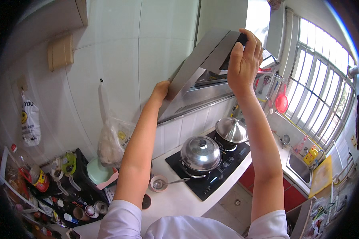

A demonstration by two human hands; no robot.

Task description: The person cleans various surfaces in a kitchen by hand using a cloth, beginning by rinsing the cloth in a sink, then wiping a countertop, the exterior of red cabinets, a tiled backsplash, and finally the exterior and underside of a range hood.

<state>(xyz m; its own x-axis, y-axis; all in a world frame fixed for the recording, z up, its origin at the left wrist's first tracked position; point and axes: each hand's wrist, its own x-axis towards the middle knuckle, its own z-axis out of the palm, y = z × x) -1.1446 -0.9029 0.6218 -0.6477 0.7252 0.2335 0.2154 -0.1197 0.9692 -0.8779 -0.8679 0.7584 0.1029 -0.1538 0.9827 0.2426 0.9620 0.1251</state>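
Both arms reach up to a grey metal range hood (194, 62) on the tiled wall. My right hand (246, 59) grips the hood's upper front edge, thumb and fingers around a dark part. At the hood's left side is my left hand (163, 89), its fingers hidden behind the edge, so its hold is unclear. Below the hood stands a black glass gas hob (209, 191) with two lidded pans: a domed steel lid with a black knob (201, 154) nearer, and a second steel lid (232, 130) farther back.
A small bowl with a ladle (159, 183) stands left of the hob. Bottles and jars crowd a black rack (89, 179) at lower left. Plastic bags (110, 143) hang on the wall. A sink (299, 168) and yellow board (321, 176) are at right, below a barred window.
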